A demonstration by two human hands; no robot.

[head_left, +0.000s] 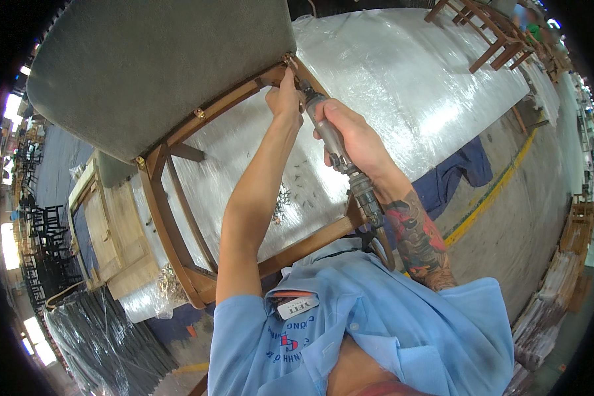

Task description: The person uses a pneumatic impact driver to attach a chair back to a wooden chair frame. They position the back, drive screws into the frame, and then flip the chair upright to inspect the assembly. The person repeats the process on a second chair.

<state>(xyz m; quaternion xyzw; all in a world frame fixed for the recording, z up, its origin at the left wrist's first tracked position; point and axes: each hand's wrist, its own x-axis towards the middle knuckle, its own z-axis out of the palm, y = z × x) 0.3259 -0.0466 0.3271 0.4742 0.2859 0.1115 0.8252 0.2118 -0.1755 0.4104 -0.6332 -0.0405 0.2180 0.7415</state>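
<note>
A brown wooden chair frame [158, 198] lies on a plastic-wrapped surface, with a grey upholstered panel [165, 66] opened out from its far rail. Small brass-coloured fittings, one of them a bracket [199, 113], sit along the seam between wood and panel. My right hand [355, 132] grips a grey power screwdriver [333, 135], its nose pointing at the frame's far corner. At that corner my left hand [285, 99] has its fingers closed near the tool's tip and the fitting there; whatever they pinch is hidden.
Loose dark screws [282, 201] are scattered on the plastic-covered surface [402, 79] inside the frame. A bag of small metal parts [169, 287] lies at the left. Dark blue cloth [452, 171] hangs at the right edge. Another wooden chair frame [492, 33] stands at the far right.
</note>
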